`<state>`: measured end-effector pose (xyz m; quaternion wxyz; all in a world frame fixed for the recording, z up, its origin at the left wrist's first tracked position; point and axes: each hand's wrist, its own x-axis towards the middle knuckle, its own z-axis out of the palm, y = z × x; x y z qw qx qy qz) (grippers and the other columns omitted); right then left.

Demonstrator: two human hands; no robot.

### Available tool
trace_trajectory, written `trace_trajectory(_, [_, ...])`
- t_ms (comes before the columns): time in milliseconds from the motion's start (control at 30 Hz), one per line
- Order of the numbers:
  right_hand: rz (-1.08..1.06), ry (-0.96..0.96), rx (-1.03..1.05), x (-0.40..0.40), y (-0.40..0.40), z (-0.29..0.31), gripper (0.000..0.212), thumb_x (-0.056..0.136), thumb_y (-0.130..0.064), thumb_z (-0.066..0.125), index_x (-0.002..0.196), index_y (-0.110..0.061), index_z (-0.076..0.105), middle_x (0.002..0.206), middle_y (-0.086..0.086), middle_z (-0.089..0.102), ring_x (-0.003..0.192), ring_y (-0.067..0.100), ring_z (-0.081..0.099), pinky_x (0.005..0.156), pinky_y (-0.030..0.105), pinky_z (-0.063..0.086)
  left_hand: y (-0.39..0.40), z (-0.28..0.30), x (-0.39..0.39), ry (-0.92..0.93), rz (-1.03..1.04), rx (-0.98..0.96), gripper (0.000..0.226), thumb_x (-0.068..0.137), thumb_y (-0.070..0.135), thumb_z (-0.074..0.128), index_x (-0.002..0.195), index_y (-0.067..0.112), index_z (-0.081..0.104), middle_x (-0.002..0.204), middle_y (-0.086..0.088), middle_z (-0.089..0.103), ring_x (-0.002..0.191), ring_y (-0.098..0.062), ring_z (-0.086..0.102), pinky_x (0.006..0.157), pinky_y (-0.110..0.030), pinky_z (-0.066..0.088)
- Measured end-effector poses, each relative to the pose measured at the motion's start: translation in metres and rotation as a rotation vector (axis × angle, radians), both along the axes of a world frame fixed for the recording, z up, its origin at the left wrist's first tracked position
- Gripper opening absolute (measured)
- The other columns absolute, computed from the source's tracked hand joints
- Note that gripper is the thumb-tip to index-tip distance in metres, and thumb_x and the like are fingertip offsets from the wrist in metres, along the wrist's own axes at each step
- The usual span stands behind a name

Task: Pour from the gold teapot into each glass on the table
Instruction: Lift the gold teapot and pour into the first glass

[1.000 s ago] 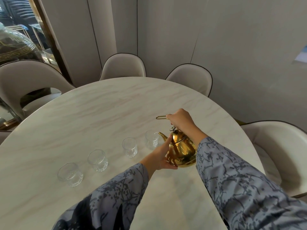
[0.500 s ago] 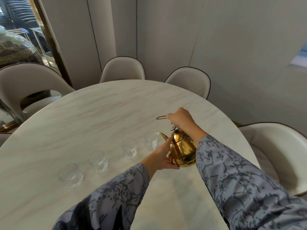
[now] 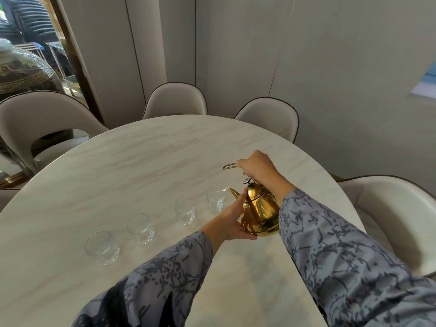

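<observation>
1. On the pale marble-patterned oval table (image 3: 146,161) I'm seeing four clear cut-glass tumblers sitting in a diagonal row, from near-left to far-right.
2. Nearest-left tumbler (image 3: 102,247), second tumbler (image 3: 140,228), third tumbler (image 3: 184,210) and the far-right tumbler (image 3: 215,199) are all standing upright, apart from each other.
3. The shiny gold metal teapot (image 3: 260,212) is sitting just right of the far-right tumbler, tilting toward it; its curved spout tip is reaching over that tumbler's rim.
4. Can't tell whether liquid is flowing, and can't read any level in the tumblers.
5. My right hand (image 3: 258,167) is closing around the teapot's thin wire top handle, carrying it from above; one end of the handle loop is sticking out left of the fist.
6. My left hand (image 3: 232,224) is lying flat and open-fingered against the teapot's lower left side, bracing the body, not wrapping it.
7. Can't tell if the teapot base is touching the table; my right sleeve is covering its right edge.
8. Both forearms are wearing blue-grey sleeves with a dark branching print (image 3: 342,263).
9. Beige cushioned chairs with dark piping (image 3: 175,100) are standing around the far and right sides of the table.
</observation>
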<state>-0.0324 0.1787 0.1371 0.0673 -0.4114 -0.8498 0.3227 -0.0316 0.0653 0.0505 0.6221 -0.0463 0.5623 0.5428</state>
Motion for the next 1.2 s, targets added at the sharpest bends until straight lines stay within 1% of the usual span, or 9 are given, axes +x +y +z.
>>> trace_trajectory(200, [0.002, -0.009, 0.006, -0.002, 0.000, 0.002, 0.030, 0.090, -0.030, 0.056, 0.096, -0.002, 0.066, 0.094, 0.016, 0.073, 0.069, 0.026, 0.057, 0.064, 0.035, 0.049, 0.001, -0.002, 0.000, -0.027, 0.012, 0.022, 0.098, 0.070, 0.078, 0.060, 0.147, 0.023, 0.035, 0.154, -0.019, 0.038, 0.127, -0.045, 0.055, 0.059, -0.046, 0.063])
trace_trajectory(400, [0.008, -0.026, 0.014, -0.005, 0.001, 0.001, 0.029, 0.090, -0.030, 0.057, 0.097, -0.003, 0.066, 0.095, 0.016, 0.072, 0.072, 0.027, 0.059, 0.065, 0.036, 0.050, 0.006, -0.008, -0.001, -0.029, 0.026, 0.010, 0.109, 0.059, 0.081, 0.065, 0.147, 0.024, 0.035, 0.153, -0.019, 0.040, 0.125, -0.046, 0.056, 0.059, -0.047, 0.062])
trace_trajectory(533, [0.008, -0.046, 0.022, -0.007, 0.000, -0.002, 0.028, 0.091, -0.030, 0.057, 0.097, -0.004, 0.064, 0.095, 0.015, 0.072, 0.072, 0.027, 0.059, 0.066, 0.036, 0.052, 0.005, -0.009, -0.003, -0.018, 0.019, 0.022, 0.102, 0.066, 0.081, 0.060, 0.146, 0.023, 0.035, 0.153, -0.018, 0.041, 0.125, -0.044, 0.056, 0.059, -0.046, 0.062])
trace_trajectory(633, [0.002, -0.041, 0.018, -0.009, 0.000, -0.006, 0.030, 0.090, -0.031, 0.056, 0.098, -0.003, 0.065, 0.095, 0.014, 0.072, 0.074, 0.028, 0.061, 0.070, 0.039, 0.056, 0.005, -0.012, -0.005, 0.000, 0.011, 0.013, 0.104, 0.065, 0.082, 0.060, 0.147, 0.022, 0.034, 0.154, -0.017, 0.040, 0.127, -0.044, 0.055, 0.060, -0.046, 0.063])
trace_trajectory(767, [-0.033, -0.020, -0.018, -0.008, 0.000, -0.017, 0.032, 0.090, -0.033, 0.056, 0.096, -0.003, 0.067, 0.093, 0.013, 0.073, 0.078, 0.029, 0.066, 0.076, 0.041, 0.059, 0.001, -0.013, -0.007, 0.054, -0.012, -0.017, 0.096, 0.074, 0.081, 0.053, 0.147, 0.020, 0.036, 0.155, -0.015, 0.037, 0.126, -0.042, 0.056, 0.075, -0.048, 0.063])
trace_trajectory(867, [-0.060, 0.023, -0.044, -0.004, -0.002, -0.027, 0.033, 0.091, -0.034, 0.056, 0.095, -0.003, 0.065, 0.089, 0.011, 0.071, 0.074, 0.025, 0.064, 0.070, 0.039, 0.057, -0.003, -0.015, -0.010, 0.118, -0.043, -0.048, 0.085, 0.078, 0.079, 0.050, 0.138, 0.020, 0.041, 0.151, -0.017, 0.041, 0.126, -0.042, 0.056, 0.088, -0.050, 0.059])
trace_trajectory(933, [-0.070, 0.069, -0.053, 0.000, -0.003, -0.034, 0.034, 0.090, -0.035, 0.057, 0.085, -0.002, 0.064, 0.081, 0.011, 0.070, 0.066, 0.024, 0.061, 0.061, 0.033, 0.050, -0.004, -0.018, -0.012, 0.168, -0.061, -0.071, 0.077, 0.081, 0.077, 0.048, 0.133, 0.020, 0.044, 0.147, -0.016, 0.045, 0.125, -0.040, 0.057, 0.091, -0.050, 0.058])
trace_trajectory(1033, [-0.080, 0.148, -0.070, 0.008, -0.005, -0.041, 0.038, 0.090, -0.032, 0.058, 0.061, -0.007, 0.052, 0.059, 0.007, 0.056, 0.051, 0.021, 0.049, 0.054, 0.029, 0.040, -0.006, -0.023, -0.017, 0.243, -0.078, -0.111, 0.084, 0.082, 0.077, 0.047, 0.141, 0.017, 0.044, 0.151, -0.013, 0.045, 0.126, -0.039, 0.057, 0.090, -0.048, 0.059])
trace_trajectory(1200, [-0.076, 0.237, -0.046, 0.021, -0.014, -0.046, 0.049, 0.095, -0.030, 0.056, 0.052, -0.008, 0.047, 0.048, 0.003, 0.045, 0.046, 0.016, 0.041, 0.050, 0.025, 0.033, -0.011, -0.027, -0.022, 0.319, -0.094, -0.133, 0.089, 0.079, 0.079, 0.047, 0.143, 0.018, 0.044, 0.149, -0.012, 0.048, 0.123, -0.037, 0.060, 0.088, -0.047, 0.060])
